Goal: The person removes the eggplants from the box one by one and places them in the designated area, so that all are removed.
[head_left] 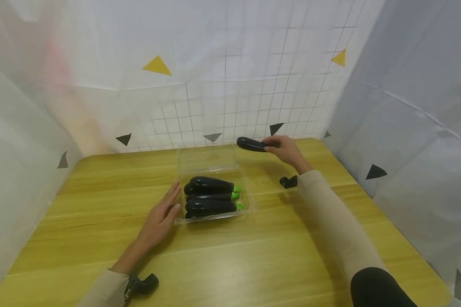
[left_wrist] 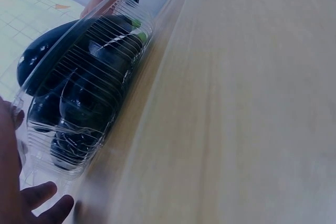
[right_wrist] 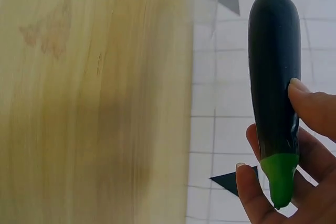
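Observation:
A dark eggplant (right_wrist: pixel 274 66) with a green stem end is pinched between thumb and fingers of my right hand (head_left: pixel 286 150), raised above the table's far side. Several more eggplants (head_left: pixel 211 206) lie side by side in a clear plastic clamshell box (head_left: pixel 249 204), their green ends pointing right. The box's lid (head_left: pixel 207 158) is folded back behind it. My left hand (head_left: pixel 159 217) rests along the box's left side with its fingers extended. From the left wrist, the ribbed box wall (left_wrist: pixel 84 129) shows with dark eggplants behind it.
The wooden table (head_left: pixel 100 238) ends at a white backdrop with printed triangles and grid lines. White sheets (head_left: pixel 418 98) also stand at both sides. A black wrist device (head_left: pixel 144 285) is on the left wrist, and another (head_left: pixel 289 182) shows by the right sleeve.

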Demonstrator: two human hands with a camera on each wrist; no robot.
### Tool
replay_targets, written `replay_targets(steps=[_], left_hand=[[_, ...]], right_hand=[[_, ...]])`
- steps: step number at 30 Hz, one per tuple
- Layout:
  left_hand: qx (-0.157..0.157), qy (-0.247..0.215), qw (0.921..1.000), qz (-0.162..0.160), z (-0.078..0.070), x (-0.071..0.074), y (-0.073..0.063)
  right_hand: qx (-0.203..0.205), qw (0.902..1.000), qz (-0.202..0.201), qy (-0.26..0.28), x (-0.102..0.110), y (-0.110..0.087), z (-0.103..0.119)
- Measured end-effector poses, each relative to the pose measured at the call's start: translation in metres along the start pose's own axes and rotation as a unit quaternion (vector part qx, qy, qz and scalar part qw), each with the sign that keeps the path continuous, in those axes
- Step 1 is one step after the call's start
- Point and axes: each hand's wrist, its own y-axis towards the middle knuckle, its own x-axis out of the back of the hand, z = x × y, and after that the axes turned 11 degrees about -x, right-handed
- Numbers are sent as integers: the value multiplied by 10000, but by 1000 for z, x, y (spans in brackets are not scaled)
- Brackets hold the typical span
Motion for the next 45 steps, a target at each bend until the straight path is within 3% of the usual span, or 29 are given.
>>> replay_targets(steps=[16,30,37,45], left_hand=[[-6,38,10000,9,2,0,-2],[-27,26,10000,15,2,-1,-2],[-21,-12,10000,-5,3,-1,-2],[-32,23,10000,-11,3,-1,-2]], right_hand=[[-327,9989,266,-195,-15,15,-16],[-710,9950,594,-369,-16,26,-39],[-700,9926,889,-429,-18,30,-47],[-642,9929,851,-529,-20,24,-45]])
